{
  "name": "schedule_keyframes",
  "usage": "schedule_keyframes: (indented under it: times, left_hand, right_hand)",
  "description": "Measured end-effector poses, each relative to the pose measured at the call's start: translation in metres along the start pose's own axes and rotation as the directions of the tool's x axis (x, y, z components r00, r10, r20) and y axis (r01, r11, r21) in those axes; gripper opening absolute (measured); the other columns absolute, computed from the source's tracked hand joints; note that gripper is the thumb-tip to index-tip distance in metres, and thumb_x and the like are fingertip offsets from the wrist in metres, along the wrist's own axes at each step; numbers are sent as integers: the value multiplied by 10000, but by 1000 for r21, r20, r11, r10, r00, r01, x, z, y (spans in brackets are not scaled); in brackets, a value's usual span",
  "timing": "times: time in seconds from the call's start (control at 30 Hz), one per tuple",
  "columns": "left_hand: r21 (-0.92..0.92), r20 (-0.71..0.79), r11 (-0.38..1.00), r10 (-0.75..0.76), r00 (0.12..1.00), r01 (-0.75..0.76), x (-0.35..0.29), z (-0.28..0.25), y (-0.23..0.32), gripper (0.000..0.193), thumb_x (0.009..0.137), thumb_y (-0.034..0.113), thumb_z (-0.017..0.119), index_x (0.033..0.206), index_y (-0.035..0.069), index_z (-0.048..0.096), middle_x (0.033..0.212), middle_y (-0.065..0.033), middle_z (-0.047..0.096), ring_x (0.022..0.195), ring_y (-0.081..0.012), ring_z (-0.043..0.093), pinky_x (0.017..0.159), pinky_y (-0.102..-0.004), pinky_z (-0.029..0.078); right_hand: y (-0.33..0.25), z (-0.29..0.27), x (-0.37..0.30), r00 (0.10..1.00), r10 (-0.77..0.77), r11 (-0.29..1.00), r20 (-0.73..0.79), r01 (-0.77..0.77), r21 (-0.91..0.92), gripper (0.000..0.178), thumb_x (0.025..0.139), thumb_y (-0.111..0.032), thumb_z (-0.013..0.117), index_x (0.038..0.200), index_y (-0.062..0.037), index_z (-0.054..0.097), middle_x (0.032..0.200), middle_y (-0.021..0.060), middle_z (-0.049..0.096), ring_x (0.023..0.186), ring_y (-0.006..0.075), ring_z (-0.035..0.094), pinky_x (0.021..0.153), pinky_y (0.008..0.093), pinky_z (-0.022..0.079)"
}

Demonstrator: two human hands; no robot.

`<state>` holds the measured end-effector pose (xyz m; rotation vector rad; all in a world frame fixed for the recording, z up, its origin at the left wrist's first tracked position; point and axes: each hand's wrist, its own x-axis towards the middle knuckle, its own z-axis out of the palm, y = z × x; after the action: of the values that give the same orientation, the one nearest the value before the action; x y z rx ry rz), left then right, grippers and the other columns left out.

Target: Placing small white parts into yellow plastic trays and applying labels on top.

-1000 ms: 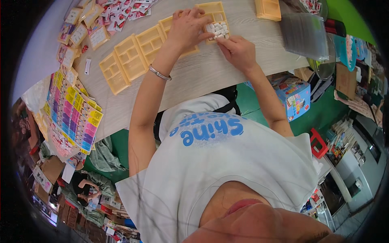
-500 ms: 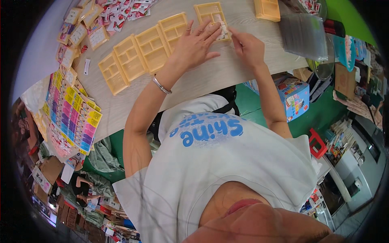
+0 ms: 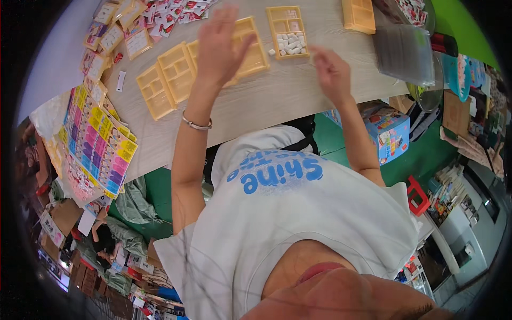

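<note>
A yellow compartment tray (image 3: 273, 26) lies between my two hands, toward the far side of the table. Small white chunky pieces (image 3: 291, 44) fill its near compartment, and pinkish-white bits show in the smaller ones. One loose white piece (image 3: 271, 52) sits just outside its left edge. My left hand (image 3: 218, 50), blurred, is raised over a row of yellow trays (image 3: 173, 66), its fingers stretched out and nothing visible in it. To the right of the filled tray is my right hand (image 3: 333, 74), its fingers partly curled and smeared by motion.
Packed yellow trays (image 3: 112, 37) and pink-white sachets (image 3: 173, 13) are heaped at the far left. Colourful printed sheets (image 3: 101, 138) overhang the left edge. A stack of clear plastic lids (image 3: 404, 56) and another yellow tray (image 3: 359, 15) are at right. Below stands a blue box (image 3: 392, 136).
My left hand has lifted off the filled tray and swung left, uncovering the white pieces. My right hand has shifted slightly down, away from the tray's edge. The view has shifted a little.
</note>
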<state>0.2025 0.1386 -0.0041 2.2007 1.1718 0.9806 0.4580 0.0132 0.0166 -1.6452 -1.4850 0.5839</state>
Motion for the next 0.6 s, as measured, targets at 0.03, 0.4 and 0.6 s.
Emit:
schedule_keyframes:
  times: [0.03, 0.4, 0.6]
  left_hand:
    - [10, -4, 1000, -3, 1000, 3, -5, -10, -10, 673, 961, 576, 578, 1517, 210, 479, 1621, -60, 383, 1500, -288, 326, 1215, -586, 193]
    - [502, 358, 850, -37, 933, -159, -31, -8, 2, 816, 877, 643, 641, 1548, 225, 437, 1636, -22, 349, 1536, -308, 242, 1223, -636, 145]
    - [419, 324, 902, -44, 945, -101, -28, -10, 3, 1001, 795, 709, 686, 1557, 131, 394, 1624, -76, 359, 1535, -328, 232, 1217, -648, 153]
  right_hand:
    - [-7, 9, 0, 977, -170, 964, 127, 192, -186, 315, 949, -51, 637, 1242, -144, 707, 803, 103, 683, 676, 211, 666, 631, 318, 527]
    - [-5, 66, 19, 917, -299, 745, 262, 396, -537, 272, 902, -194, 723, 1174, -209, 716, 760, 20, 663, 678, 222, 670, 560, 362, 536]
    - [15, 19, 82, 970, 240, 739, 28, -201, 643, 175, 1012, -257, 631, 1069, -98, 679, 724, -48, 579, 622, 55, 539, 498, 199, 418]
